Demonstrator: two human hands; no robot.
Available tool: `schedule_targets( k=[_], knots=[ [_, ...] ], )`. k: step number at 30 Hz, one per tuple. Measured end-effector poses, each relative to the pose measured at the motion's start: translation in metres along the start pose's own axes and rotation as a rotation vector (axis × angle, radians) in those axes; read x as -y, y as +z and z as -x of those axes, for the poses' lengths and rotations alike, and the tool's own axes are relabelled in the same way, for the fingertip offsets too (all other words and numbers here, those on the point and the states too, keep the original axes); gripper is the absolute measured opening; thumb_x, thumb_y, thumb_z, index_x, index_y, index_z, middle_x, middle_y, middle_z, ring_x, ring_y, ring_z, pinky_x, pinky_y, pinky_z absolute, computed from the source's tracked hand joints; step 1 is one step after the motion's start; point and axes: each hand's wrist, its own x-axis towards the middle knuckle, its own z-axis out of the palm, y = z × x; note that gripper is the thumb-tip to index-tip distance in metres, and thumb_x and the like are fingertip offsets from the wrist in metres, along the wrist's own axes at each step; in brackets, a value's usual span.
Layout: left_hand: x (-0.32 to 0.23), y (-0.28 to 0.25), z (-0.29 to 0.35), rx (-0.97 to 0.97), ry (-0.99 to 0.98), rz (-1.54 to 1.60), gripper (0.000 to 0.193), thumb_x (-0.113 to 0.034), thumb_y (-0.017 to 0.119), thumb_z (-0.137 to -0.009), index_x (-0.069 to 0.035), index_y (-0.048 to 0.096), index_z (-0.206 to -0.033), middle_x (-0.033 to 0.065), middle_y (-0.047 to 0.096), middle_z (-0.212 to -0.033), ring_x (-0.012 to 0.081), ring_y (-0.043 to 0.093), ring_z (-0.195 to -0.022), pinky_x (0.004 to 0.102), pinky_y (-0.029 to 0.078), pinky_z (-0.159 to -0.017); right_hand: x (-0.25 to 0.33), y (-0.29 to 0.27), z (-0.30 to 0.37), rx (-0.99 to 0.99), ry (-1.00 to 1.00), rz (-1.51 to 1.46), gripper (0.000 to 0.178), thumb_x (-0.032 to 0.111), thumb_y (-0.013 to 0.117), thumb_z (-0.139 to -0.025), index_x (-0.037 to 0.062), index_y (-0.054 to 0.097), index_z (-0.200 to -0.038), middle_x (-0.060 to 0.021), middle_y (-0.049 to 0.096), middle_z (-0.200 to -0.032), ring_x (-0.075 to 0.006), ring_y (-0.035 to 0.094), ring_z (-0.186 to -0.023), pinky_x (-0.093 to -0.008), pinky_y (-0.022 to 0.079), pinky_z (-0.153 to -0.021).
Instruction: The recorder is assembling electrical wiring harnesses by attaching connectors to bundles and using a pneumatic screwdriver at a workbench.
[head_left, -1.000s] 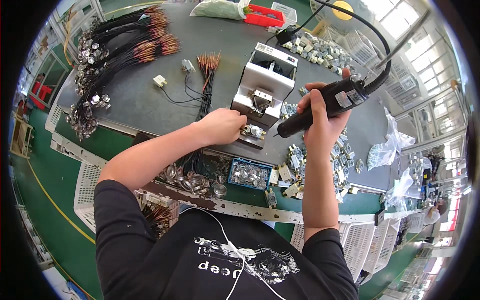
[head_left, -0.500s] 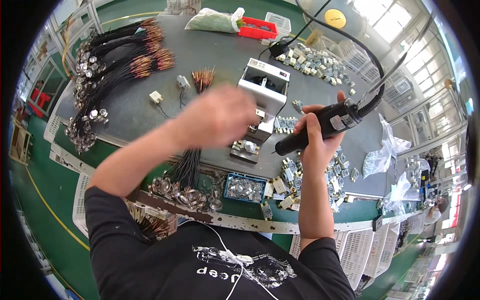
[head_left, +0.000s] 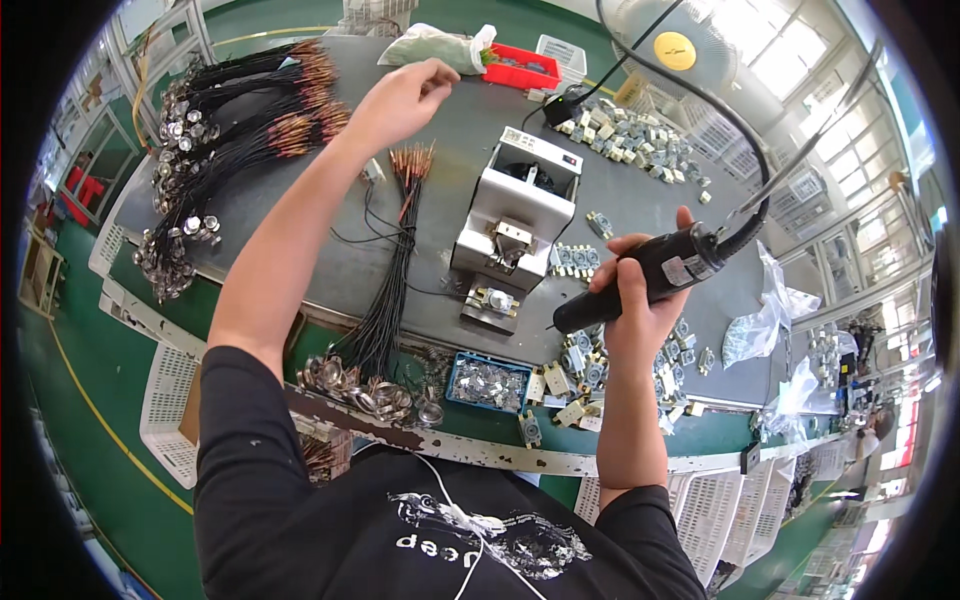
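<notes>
My right hand (head_left: 645, 300) is wrapped round a black electric screwdriver (head_left: 640, 285), its bit pointing left and down and its cord rising from the other end. My left hand (head_left: 405, 103) reaches over the far part of the table, with a gap between thumb and forefinger and nothing visible in it. Between the hands stands a white screw feeder (head_left: 525, 190). At its near end, a small fixture (head_left: 488, 318) bears a metal-and-white part (head_left: 495, 298). A bundle of black wires (head_left: 392, 290) with copper-coloured tips lies left of the feeder.
More wire bundles (head_left: 235, 110) lie far left. Switch-like parts are heaped at the far right (head_left: 635, 135) and near the screwdriver (head_left: 580, 365). A blue tray (head_left: 488, 402) of small metal pieces sits at the near edge. Behind are a red bin (head_left: 522, 80) and a fan (head_left: 674, 50).
My left hand has moved from beside the feeder to the far left, uncovering the feeder's front and the wire bundle. My right hand still holds the screwdriver, slightly lower.
</notes>
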Motion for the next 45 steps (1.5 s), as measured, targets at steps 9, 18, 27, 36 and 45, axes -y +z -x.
schedule_targets(
  k=[9, 18, 27, 36, 45],
  knots=[
    [-0.051, 0.029, 0.137, 0.500, 0.193, 0.079, 0.022, -0.013, 0.071, -0.094, -0.005, 0.066, -0.114, 0.0105, 0.068, -0.105, 0.0270, 0.068, -0.099, 0.0385, 0.053, -0.089, -0.007, 0.001, -0.015, 0.218, -0.061, -0.076, 0.076, 0.062, 0.032, -0.107, 0.0000, 0.035, -0.151, -0.0315, 0.056, -0.133, -0.0329, 0.065, -0.094, -0.0430, 0.055, -0.081],
    [-0.045, 0.071, 0.164, 0.629, 0.280, 0.004, 0.022, -0.021, 0.074, -0.089, -0.008, 0.067, -0.105, 0.0086, 0.068, -0.097, 0.0305, 0.065, -0.099, 0.0424, 0.049, -0.087, -0.019, 0.012, -0.029, 0.292, -0.368, 0.013, 0.076, 0.030, 0.065, -0.102, 0.0011, 0.020, -0.156, -0.0295, 0.062, -0.122, -0.0250, 0.069, -0.082, -0.0358, 0.057, -0.069],
    [-0.044, 0.087, 0.176, 0.468, 0.314, 0.090, 0.011, -0.019, 0.073, -0.087, -0.010, 0.069, -0.092, 0.0043, 0.069, -0.093, 0.0271, 0.066, -0.094, 0.0424, 0.051, -0.082, -0.030, 0.064, -0.038, -0.127, -0.208, 0.172, 0.024, 0.009, 0.068, -0.096, -0.0065, 0.061, -0.114, -0.0079, 0.065, -0.075, -0.0159, 0.062, -0.058, -0.0269, 0.050, -0.055],
    [-0.043, 0.087, 0.171, 0.530, 0.328, 0.066, 0.009, -0.013, 0.075, -0.085, -0.010, 0.069, -0.091, 0.0034, 0.074, -0.109, 0.0251, 0.069, -0.098, 0.0399, 0.052, -0.086, -0.090, 0.061, -0.067, 0.143, -0.231, -0.999, 0.013, 0.002, 0.069, -0.095, -0.0027, 0.063, -0.106, -0.0058, 0.062, -0.073, -0.0133, 0.058, -0.056, -0.0260, 0.046, -0.052],
    [-0.042, 0.085, 0.173, 0.549, 0.269, 0.065, 0.008, -0.013, 0.073, -0.086, -0.010, 0.070, -0.093, 0.0009, 0.074, -0.105, 0.0262, 0.070, -0.093, 0.0410, 0.056, -0.078, -0.072, 0.062, -0.059, -0.143, -0.088, 0.251, 0.013, -0.001, 0.072, -0.092, -0.0003, 0.066, -0.104, -0.0039, 0.066, -0.077, -0.0106, 0.060, -0.059, -0.0241, 0.047, -0.054]
  ],
)
